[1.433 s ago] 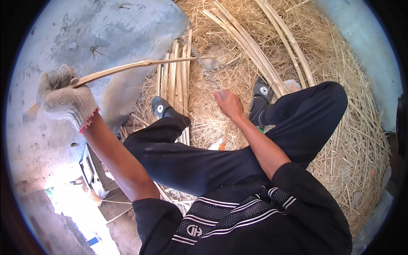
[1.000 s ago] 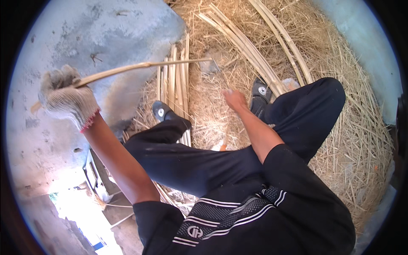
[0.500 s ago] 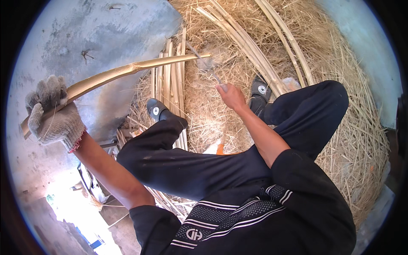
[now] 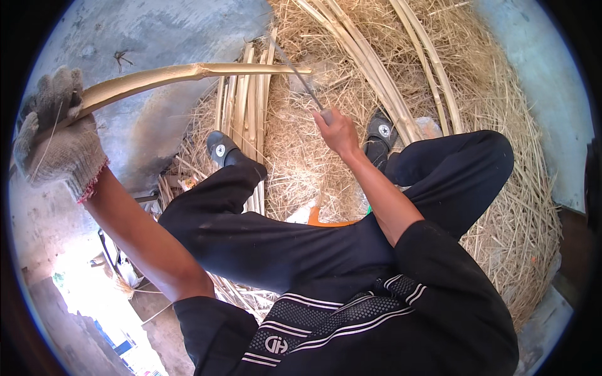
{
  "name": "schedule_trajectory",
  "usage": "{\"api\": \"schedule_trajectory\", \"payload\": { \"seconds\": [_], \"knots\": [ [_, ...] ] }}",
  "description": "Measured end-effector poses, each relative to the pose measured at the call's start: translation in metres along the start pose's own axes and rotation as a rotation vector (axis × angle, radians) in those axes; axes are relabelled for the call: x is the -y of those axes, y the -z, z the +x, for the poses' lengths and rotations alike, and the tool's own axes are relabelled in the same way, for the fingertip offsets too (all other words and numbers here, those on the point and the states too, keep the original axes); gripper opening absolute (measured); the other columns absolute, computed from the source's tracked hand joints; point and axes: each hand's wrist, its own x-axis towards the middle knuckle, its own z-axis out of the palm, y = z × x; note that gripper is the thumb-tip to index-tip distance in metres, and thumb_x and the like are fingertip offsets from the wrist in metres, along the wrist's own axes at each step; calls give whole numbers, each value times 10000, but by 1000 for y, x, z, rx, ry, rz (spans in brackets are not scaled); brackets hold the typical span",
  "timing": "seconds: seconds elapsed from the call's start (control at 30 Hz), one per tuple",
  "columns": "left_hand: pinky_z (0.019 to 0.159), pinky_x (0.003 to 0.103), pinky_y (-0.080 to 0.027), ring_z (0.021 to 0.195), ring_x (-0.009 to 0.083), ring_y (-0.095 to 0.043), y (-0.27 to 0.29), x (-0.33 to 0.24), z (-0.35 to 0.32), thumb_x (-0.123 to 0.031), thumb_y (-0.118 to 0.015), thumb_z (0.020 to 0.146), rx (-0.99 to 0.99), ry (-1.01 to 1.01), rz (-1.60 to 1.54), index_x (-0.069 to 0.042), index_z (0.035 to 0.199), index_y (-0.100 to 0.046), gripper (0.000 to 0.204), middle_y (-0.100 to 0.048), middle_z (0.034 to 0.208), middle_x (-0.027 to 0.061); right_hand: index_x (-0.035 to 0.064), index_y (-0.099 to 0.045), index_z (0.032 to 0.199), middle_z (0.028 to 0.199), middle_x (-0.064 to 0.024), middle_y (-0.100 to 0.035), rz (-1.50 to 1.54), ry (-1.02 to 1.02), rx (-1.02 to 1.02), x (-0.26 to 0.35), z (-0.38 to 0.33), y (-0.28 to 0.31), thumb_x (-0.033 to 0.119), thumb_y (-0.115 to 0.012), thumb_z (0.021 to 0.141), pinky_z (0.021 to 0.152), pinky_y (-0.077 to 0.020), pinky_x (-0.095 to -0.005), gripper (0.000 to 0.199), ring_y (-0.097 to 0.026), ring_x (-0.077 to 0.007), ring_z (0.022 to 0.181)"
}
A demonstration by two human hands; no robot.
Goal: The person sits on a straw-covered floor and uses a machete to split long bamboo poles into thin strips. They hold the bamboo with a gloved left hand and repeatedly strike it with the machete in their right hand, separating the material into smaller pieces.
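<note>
Since the earlier frame your gloved left hand (image 4: 58, 145) has swung the long pale yellow cane strip (image 4: 188, 74) lower and further out to your left, and your bare right hand (image 4: 339, 131) has lifted the slim grey metal blade (image 4: 300, 74) up to the strip's far end. Your left hand is clamped round the near end of the strip; your right is closed on the blade's handle, and the blade tip meets the strip above the straw.

By my reading you are mid-way: a bundle of finished pale split strips (image 4: 246, 119) lies by your left black shoe (image 4: 223, 150), more long strips (image 4: 370, 62) curve past your right black shoe (image 4: 380, 135), and shavings cover the heap of dry straw-coloured shavings (image 4: 501, 188) (plenty of trimming already done).

No packages, labels or signs show; only an orange curved object (image 4: 326, 220) peeks between your knees.
</note>
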Motion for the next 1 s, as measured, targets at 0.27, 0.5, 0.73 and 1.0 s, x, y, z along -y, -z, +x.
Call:
{"api": "schedule_trajectory", "payload": {
  "seconds": [0.27, 0.5, 0.73, 1.0],
  "knots": [
    [993, 617, -455, 934, 420, -664, 5, -8, -6, -171, -585, 648, -67, 318, -677, -22, 989, -616, 373, -662, 990, 216, -37, -674, 917, 844, -238, -676, 137, -332, 84, -53, 22, -8, 607, -537, 886, 726, -520, -474, 660, -684, -360, 810],
    [996, 621, -448, 1088, 508, -588, -51, -41, -18, -211, -527, 732, -328, 254, -409, 37, 1160, -545, 495, -582, 1197, 301, 20, -611, 799, 662, -157, -617, 108, 80, -48, -28, 12, 11, 674, -435, 917, 616, -500, -458, 687, -616, -314, 609],
    [1027, 647, -419, 1080, 473, -605, -4, 20, 11, -297, -571, 855, -122, 83, -201, 65, 1147, -555, 465, -589, 1185, 292, -60, -677, 948, 860, -287, -672, -211, -203, -122, -92, 25, -22, 655, -496, 886, 733, -513, -484, 740, -679, -413, 832],
    [1044, 669, -386, 1126, 472, -577, -16, 1, 3, -261, -556, 872, -59, 13, -12, 67, 1195, -532, 461, -544, 1236, 319, -43, -671, 877, 878, -269, -664, 201, -269, 3, -80, 20, -14, 643, -480, 906, 733, -477, -465, 712, -642, -408, 827]
  ]
}}
